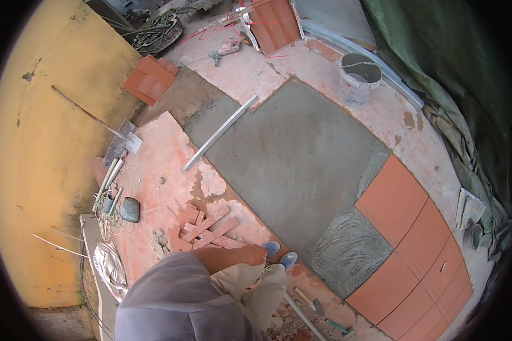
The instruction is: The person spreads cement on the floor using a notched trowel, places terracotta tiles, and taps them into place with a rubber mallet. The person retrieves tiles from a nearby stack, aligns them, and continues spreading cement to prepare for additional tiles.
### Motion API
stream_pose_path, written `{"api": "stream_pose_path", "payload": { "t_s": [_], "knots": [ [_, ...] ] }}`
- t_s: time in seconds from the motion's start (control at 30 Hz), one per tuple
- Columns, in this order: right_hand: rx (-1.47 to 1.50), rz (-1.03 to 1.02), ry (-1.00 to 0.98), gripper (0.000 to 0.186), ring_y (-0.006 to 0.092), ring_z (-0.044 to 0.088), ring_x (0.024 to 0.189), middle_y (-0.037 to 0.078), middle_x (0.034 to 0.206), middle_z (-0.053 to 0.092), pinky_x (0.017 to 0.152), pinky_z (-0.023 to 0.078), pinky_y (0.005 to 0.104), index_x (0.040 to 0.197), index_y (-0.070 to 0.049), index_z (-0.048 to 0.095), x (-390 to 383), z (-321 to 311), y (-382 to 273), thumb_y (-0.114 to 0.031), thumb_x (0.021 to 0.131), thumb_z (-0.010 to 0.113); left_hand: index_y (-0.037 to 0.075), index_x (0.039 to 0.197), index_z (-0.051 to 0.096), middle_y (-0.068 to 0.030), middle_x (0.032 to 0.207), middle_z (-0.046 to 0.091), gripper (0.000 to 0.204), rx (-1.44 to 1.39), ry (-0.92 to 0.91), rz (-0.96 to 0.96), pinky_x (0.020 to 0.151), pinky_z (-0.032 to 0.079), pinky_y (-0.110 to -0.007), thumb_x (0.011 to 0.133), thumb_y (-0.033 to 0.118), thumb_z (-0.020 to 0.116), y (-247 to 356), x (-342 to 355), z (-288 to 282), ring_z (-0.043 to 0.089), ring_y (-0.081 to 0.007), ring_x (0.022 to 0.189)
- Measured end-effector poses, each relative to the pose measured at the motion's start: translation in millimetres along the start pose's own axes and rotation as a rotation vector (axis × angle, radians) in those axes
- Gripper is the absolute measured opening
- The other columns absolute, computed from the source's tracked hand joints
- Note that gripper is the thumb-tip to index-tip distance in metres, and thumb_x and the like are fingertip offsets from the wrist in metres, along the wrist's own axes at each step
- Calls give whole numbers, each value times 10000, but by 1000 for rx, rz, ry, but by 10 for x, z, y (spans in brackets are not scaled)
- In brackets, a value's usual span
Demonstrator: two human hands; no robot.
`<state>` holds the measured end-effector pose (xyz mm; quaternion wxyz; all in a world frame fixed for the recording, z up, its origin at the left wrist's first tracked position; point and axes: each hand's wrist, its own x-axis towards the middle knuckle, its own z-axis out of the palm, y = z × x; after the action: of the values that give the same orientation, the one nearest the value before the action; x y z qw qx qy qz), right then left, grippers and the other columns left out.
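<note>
My left hand [255, 255] hangs beside my beige trousers, below a grey short sleeve; its fingers are too indistinct to read. My right hand is out of view. Both blue-shod feet [271, 248] are at the edge of a grey mortar bed [284, 153]. A swirled, combed patch [347, 250] adjoins several laid terracotta tiles [392, 193] on the right. Broken tile strips [207, 227] lie left of my feet. A wooden-handled trowel [310, 302] and a green-handled tool [337, 326] lie at the bottom. A straightedge [219, 133] lies across the bed's upper left.
A yellow wall [40, 170] bounds the left, with a shovel [131, 141], pipes [105, 187] and a white sack [111, 270]. Farther off are stacked tiles [148, 79], a power tool [224, 50] and a wheelbarrow [159, 31]. A bucket [358, 79] stands near a green tarp [461, 85].
</note>
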<state>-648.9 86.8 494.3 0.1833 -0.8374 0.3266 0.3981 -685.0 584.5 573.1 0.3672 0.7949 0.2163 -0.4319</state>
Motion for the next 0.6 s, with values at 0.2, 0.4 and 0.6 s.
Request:
{"api": "stream_pose_path", "payload": {
  "t_s": [0.2, 0.4, 0.6],
  "knots": [
    [58, -131, 19, 165, 204, 558, 532, 118, 719, 615, 409, 434, 360, 953, 23, 651, -250, -549, -957, -129, 916, 600, 66, 1243, 689, -251, 1208, 682, 473, -331, 353, -376, 1018, 497, -451, 898, 378, 604, -871, -1574, -160, 644, -392, 1157],
    [-41, -390, 65, 219, 288, 713, 721, 181, 897, 747, 588, 565, 414, 1005, 50, 718, -304, -656, -2119, -110, 864, 669, 64, 1167, 727, -250, 1152, 700, 464, -568, 623, -513, 991, 508, -444, 873, 410, 630, -1695, -2694, 561, 666, -393, 1105],
    [-102, -414, -23, 215, 246, 568, 539, 134, 758, 614, 419, 395, 382, 1101, -23, 616, -529, -141, -3297, -104, 902, 622, 51, 1129, 731, -203, 1194, 697, 474, -409, 519, -520, 982, 507, -450, 940, 420, 501, -2568, -2782, 1394, 657, -384, 1114]
  ]
}}
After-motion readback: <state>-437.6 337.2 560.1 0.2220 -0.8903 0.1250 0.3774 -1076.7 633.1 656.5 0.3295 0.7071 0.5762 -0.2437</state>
